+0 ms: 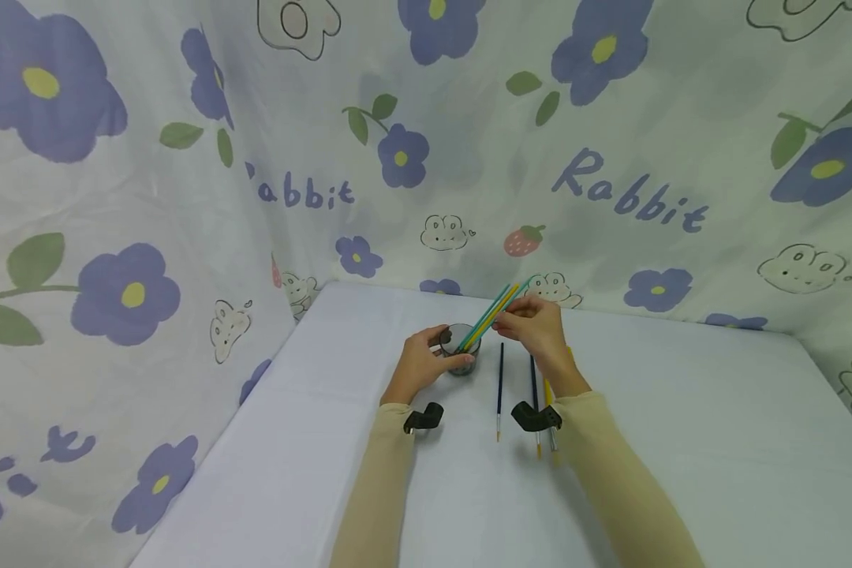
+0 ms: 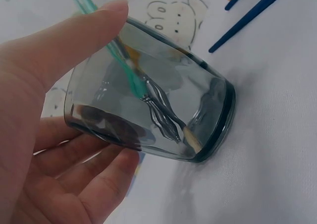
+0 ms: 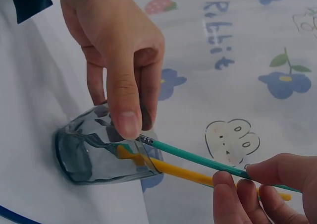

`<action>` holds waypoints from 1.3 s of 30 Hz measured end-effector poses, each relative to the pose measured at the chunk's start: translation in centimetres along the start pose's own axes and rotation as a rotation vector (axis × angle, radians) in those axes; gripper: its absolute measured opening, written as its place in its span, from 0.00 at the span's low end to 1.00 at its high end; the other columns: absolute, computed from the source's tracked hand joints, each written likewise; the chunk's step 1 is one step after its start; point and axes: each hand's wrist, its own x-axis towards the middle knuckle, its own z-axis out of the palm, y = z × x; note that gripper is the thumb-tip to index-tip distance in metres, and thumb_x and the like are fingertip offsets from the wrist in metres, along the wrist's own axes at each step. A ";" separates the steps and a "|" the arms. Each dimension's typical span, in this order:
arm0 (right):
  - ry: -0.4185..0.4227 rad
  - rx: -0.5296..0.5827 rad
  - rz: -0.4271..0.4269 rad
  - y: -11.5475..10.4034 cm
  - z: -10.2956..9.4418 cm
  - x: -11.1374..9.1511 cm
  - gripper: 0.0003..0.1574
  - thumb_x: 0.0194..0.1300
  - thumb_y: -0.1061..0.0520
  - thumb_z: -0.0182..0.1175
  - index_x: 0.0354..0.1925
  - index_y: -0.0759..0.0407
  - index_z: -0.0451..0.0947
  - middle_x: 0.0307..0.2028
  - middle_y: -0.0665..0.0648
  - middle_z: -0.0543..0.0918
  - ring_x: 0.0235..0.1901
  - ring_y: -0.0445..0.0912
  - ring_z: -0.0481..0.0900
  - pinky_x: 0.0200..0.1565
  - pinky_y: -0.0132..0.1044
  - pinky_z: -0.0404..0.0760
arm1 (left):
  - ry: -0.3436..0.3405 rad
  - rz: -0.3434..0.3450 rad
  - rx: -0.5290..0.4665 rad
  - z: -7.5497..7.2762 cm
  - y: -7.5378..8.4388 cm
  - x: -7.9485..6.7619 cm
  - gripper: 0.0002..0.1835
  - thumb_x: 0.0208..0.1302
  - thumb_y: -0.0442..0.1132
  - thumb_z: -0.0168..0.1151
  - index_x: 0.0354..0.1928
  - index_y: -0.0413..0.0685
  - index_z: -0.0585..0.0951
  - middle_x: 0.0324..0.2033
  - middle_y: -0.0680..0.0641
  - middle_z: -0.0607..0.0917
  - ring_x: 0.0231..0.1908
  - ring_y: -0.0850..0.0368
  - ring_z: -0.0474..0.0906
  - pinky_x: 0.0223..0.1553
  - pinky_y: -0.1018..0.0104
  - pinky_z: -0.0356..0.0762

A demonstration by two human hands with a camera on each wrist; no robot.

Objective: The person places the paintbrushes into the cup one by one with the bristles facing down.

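My left hand (image 1: 417, 364) grips a smoky grey glass (image 2: 203, 92) near its rim, thumb on one side and fingers on the other. Inside the glass lean a yellow paintbrush (image 3: 185, 173) and a green one, bristles down, their handles sticking out of the mouth. Between thumb and fingertips, my right hand (image 1: 538, 327) pinches another green paintbrush (image 3: 198, 158) by its handle. This brush slants down to the left, its metal ferrule at the glass rim beside the left thumb. The right fingers also lie close to the yellow handle.
On the white table (image 1: 277, 473) a dark blue paintbrush (image 1: 500, 386) lies just right of the glass. Another dark blue brush (image 1: 535, 379) and a yellow one (image 1: 548, 392) lie partly under the right forearm. A flower-patterned curtain (image 1: 468, 158) hangs behind.
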 end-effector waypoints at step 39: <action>0.029 0.084 -0.030 -1.4 -5.5 -1.1 0.18 0.63 0.62 0.66 0.46 0.70 0.72 0.31 0.49 0.85 0.32 0.41 0.89 0.43 0.33 0.89 | -0.001 0.022 0.017 0.0 -0.3 0.3 0.50 0.45 0.58 0.78 0.69 0.44 0.71 0.61 0.44 0.79 0.63 0.51 0.75 0.61 0.60 0.81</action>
